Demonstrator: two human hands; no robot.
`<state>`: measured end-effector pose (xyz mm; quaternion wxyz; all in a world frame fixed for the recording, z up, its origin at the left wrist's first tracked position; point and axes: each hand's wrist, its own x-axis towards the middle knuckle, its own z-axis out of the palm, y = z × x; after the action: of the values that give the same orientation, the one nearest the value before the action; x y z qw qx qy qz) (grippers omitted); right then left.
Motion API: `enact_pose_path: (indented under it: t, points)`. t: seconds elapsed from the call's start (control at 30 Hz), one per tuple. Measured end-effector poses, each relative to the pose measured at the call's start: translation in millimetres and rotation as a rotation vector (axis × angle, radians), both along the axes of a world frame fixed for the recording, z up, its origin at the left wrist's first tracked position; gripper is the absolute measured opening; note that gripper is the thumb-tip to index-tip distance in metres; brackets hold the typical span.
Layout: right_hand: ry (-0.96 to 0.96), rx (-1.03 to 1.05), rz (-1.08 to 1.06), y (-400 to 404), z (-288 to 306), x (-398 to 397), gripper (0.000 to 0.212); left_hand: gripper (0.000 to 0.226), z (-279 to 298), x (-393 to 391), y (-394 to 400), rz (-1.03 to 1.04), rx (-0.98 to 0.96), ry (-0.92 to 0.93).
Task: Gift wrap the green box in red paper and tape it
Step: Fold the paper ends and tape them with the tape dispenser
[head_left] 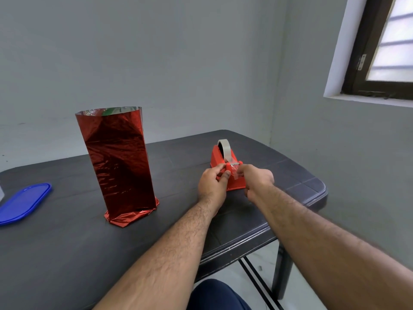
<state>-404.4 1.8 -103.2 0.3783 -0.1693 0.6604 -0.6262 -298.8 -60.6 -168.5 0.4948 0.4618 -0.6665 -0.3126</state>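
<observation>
We observed the tall box wrapped in shiny red foil paper [119, 162] standing upright on the dark grey table [67, 247], well to the left of the red plastic tape dispenser [228, 168], its long axis vertical. Both hands worked at the dispenser: the left hand [212, 182] gripped its near left side with curled fingers, while the right hand [257, 180] pinched a short strip of clear tape [234, 172] at the cutter. We judged the left hand nearer the box, so the strip would have to travel leftward from the dispenser. The wrap was open at the top, where a silver lining and a trace of green showed; at the base, the foil was folded and flared outward. Further left of the box lay a blue oval plastic lid [22, 203].
</observation>
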Motion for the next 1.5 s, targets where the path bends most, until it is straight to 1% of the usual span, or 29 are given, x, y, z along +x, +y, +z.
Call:
enact_pose_path:
  t: [0.2,0.23,0.3,0.33,0.37,0.4,0.43,0.5,0.57,0.6,0.7,0.77,0.87,0.93,1.0,1.03,1.07,1.1,1.13,1.17,1.2,1.23,1.27,1.3,1.33,1.37,1.4,1.47,1.5]
  points:
    - [0.145,0.134,0.050,-11.6,14.6,-4.3,0.035,0.042,-0.3,0.1,-0.5,-0.013,0.004,0.020]
    - [0.169,0.151,0.080,-13.8,17.6,-6.1,0.032,0.041,-1.8,-0.3,-1.6,-0.012,-0.005,0.017]
    - [0.139,0.134,0.189,-14.6,27.2,-8.3,0.025,0.039,-2.5,-0.3,-2.8,-0.008,-0.017,0.002]
    - [0.117,0.122,0.255,-14.8,31.5,-9.6,0.027,0.039,-2.2,0.1,-2.6,-0.007,-0.015,0.002]
    - [0.122,0.125,0.303,-16.6,34.0,-10.8,0.036,0.039,-2.3,0.2,-2.9,-0.010,-0.011,0.015]
    - [0.155,0.156,0.337,-19.0,35.4,-11.4,0.047,0.039,-2.3,0.2,-1.9,-0.017,-0.002,0.028]
    - [0.221,0.211,0.356,-20.0,38.1,-11.3,0.048,0.039,-1.6,0.5,-0.4,-0.023,-0.001,0.034]
    - [0.379,0.357,0.359,-13.7,46.5,-6.1,0.034,0.039,-0.6,0.8,1.5,-0.019,-0.006,0.034]
    - [0.502,0.445,0.419,-13.2,54.1,-5.7,0.020,0.038,-0.6,0.8,2.6,-0.019,-0.003,0.036]
    - [0.548,0.462,0.453,-12.1,58.8,-4.8,0.008,0.038,0.4,1.4,3.5,-0.025,-0.004,0.030]
    - [0.640,0.541,0.610,-14.3,63.3,-9.0,0.022,0.038,0.5,1.7,3.6,-0.030,-0.006,0.030]
    - [0.776,0.617,0.610,-12.8,67.9,-7.3,0.030,0.038,1.9,1.3,4.2,-0.035,0.003,0.035]
    - [0.829,0.639,0.628,-15.1,70.1,-4.5,0.033,0.040,5.5,1.9,7.0,-0.034,0.015,0.014]
    - [0.744,0.547,0.700,-17.5,69.8,-8.4,0.027,0.041,6.5,2.6,6.1,-0.034,0.025,0.019]
    - [0.610,0.373,0.714,-15.4,66.2,-12.2,0.011,0.041,6.9,2.4,7.3,-0.032,0.026,0.014]
    - [0.588,0.311,0.700,-15.0,65.9,-12.1,0.016,0.040,5.5,1.7,6.0,-0.029,0.021,0.010]
    - [0.575,0.296,0.675,-16.3,65.5,-9.8,0.025,0.040,6.8,2.0,6.8,-0.027,0.021,0.006]
    - [0.601,0.318,0.677,-15.4,65.1,-7.4,0.033,0.041,5.8,1.8,6.3,-0.029,0.027,0.009]
    - [0.603,0.366,0.641,-13.6,63.6,-3.8,0.034,0.041,7.0,2.4,7.4,-0.035,0.037,0.009]
    - [0.631,0.416,0.542,-11.6,60.5,-3.7,0.027,0.042,6.0,2.0,6.3,-0.031,0.035,0.006]
    - [0.669,0.441,0.490,-8.1,55.5,-1.1,0.014,0.042,8.0,2.1,6.1,-0.026,0.026,-0.004]
    - [0.702,0.436,0.501,-9.8,42.8,-4.2,0.011,0.043,6.9,2.3,4.0,-0.027,0.014,-0.011]
    - [0.698,0.475,0.557,-9.2,30.2,-10.9,0.018,0.044,7.3,1.5,4.6,-0.036,0.012,-0.007]
    - [0.606,0.485,0.580,-9.7,25.5,-14.3,0.019,0.044,4.3,1.2,1.4,-0.042,0.014,0.003]
    - [0.480,0.442,0.496,-4.1,22.5,-15.9,0.020,0.044,4.8,1.4,3.6,-0.055,0.029,0.010]
    - [0.380,0.396,0.442,-3.2,24.1,-17.7,0.025,0.042,2.2,0.6,0.0,-0.061,0.046,0.038]
    - [0.296,0.343,0.431,-4.9,25.9,-19.4,0.032,0.038,3.2,2.0,1.4,-0.063,0.068,0.079]
    - [0.112,0.220,0.466,-4.1,39.7,-16.1,0.037,0.033,8.0,6.4,5.5,-0.036,0.139,0.273]
    - [0.040,0.145,0.473,-2.4,47.5,-14.2,0.036,0.028,12.2,8.9,8.4,-0.021,0.188,0.426]
